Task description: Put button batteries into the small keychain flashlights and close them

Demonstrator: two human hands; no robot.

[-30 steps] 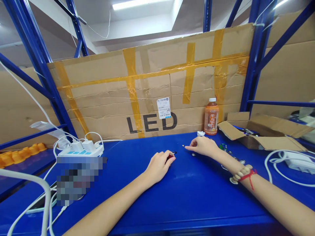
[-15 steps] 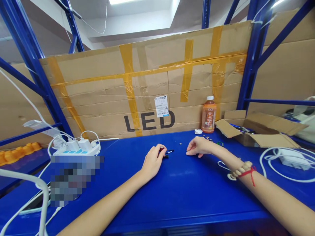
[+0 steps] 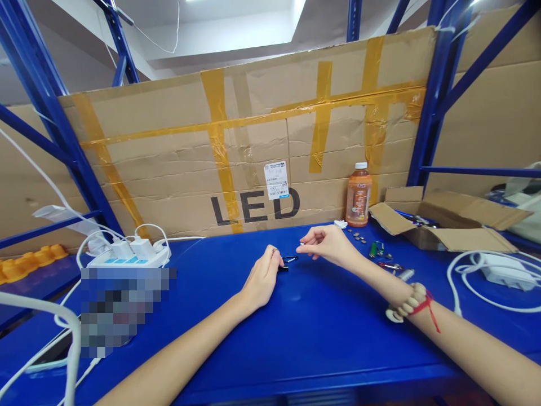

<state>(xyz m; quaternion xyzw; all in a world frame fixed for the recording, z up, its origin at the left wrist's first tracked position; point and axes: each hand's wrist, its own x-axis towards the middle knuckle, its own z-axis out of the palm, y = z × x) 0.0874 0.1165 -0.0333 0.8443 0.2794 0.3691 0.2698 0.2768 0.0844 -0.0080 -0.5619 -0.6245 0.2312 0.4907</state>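
Observation:
My left hand (image 3: 264, 276) rests on the blue table (image 3: 321, 327) with its fingers curled around a small dark keychain gadget (image 3: 287, 261) whose clip sticks out to the right. My right hand (image 3: 325, 243) hovers just right of it, thumb and forefinger pinched on a tiny silvery part, too small to name. A bead bracelet with a red string (image 3: 409, 305) sits on my right wrist. Several small round pieces (image 3: 359, 238) lie scattered behind my right hand.
An orange drink bottle (image 3: 358, 202) stands at the back by the taped cardboard wall (image 3: 253, 163) marked LED. An open cardboard box (image 3: 448, 225) is at the right, with small keychain items (image 3: 380, 251) and white cables (image 3: 486, 276). A power strip (image 3: 127, 256) sits left.
My right hand lifted off the table and moved left toward my left hand, now pinching a tiny part. My left hand shifted slightly, still on the gadget.

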